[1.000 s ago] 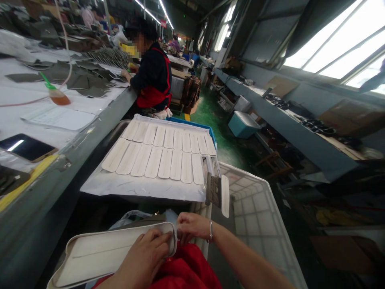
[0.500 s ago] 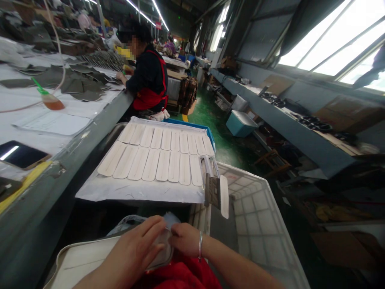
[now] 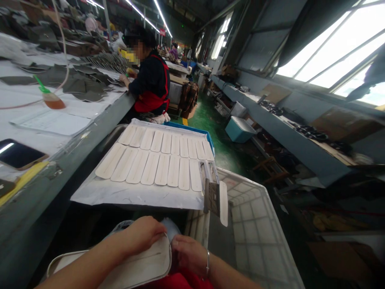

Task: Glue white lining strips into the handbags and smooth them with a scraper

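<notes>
A cream panel (image 3: 150, 257) is held by the left hand (image 3: 141, 236); beside its fingers (image 3: 158, 227) the right hand (image 3: 191, 253) is placed; beyond them, 2 rows of strips (image 3: 162, 168) are laid out.

Single head-worn view, forward and downward, close above the fingers (image 3: 157, 229).

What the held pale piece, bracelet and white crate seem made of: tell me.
Pale piece: leather or coated fabric, perhaps; matte, smooth face, raised edge.
Bracelet: probably polished metal, given its silvery shine.
White crate: likely plastic; ribbed, translucent-looking.
</notes>
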Available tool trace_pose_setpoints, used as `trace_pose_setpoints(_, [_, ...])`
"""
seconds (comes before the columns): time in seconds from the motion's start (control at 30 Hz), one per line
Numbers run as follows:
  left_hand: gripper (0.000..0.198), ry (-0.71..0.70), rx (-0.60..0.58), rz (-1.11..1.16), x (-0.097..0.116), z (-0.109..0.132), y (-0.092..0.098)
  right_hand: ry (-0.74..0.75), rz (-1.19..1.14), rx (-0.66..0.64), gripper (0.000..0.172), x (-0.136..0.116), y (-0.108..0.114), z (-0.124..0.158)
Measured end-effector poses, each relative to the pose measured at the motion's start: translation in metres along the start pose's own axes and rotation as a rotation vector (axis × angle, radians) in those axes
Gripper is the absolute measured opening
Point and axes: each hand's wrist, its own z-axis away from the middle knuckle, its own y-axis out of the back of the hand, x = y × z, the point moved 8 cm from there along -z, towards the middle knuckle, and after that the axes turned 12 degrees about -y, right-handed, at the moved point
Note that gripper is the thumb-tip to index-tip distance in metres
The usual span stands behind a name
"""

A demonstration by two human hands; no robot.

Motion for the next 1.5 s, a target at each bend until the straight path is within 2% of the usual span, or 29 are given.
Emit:
trace_pose_setpoints(0.1, [0.027,-0.013,-0.001,-0.01,0.001,-0.002,0.002,0.023,-0.194,-0.037,0.042,0.008,-0.005,0.003])
trace_pose_setpoints(0.2, [0.027,-0.014,-0.003,-0.033,0.002,-0.004,0.005,0.055,-0.188,-0.003,0.044,0.008,-0.007,0.006])
trace_pose_setpoints(0.27, [0.027,-0.009,-0.009,-0.041,0.004,-0.004,0.007,0.046,-0.015,0.078,0.042,0.007,-0.006,0.007])
trace_pose_setpoints(0.4, [0.026,-0.002,-0.016,-0.053,0.008,-0.004,0.007,0.018,0.482,0.219,0.024,-0.004,-0.009,0.015])
trace_pose_setpoints(0.57, [0.023,0.029,-0.017,-0.129,0.017,-0.002,0.003,0.012,0.658,0.169,0.02,-0.017,-0.019,0.025])
trace_pose_setpoints(0.8, [0.022,0.006,-0.037,-0.148,0.018,-0.005,-0.003,-0.135,0.625,0.108,0.02,-0.026,-0.023,0.025])
trace_pose_setpoints(1.0, [0.021,-0.036,-0.059,-0.008,0.009,-0.006,-0.003,-0.232,0.505,0.053,0.03,-0.028,-0.03,0.022])
trace_pose_setpoints(1.13, [0.031,0.028,-0.136,0.021,0.011,-0.004,-0.008,-0.272,0.428,0.058,0.03,-0.026,-0.029,0.021])
trace_pose_setpoints(1.27, [0.048,0.079,-0.146,0.002,0.016,0.0,-0.01,-0.285,0.428,0.035,0.028,-0.025,-0.029,0.02])
trace_pose_setpoints(1.5, [0.045,0.129,-0.11,-0.013,0.016,-0.001,-0.015,-0.319,0.441,0.076,0.031,-0.025,-0.029,0.017])
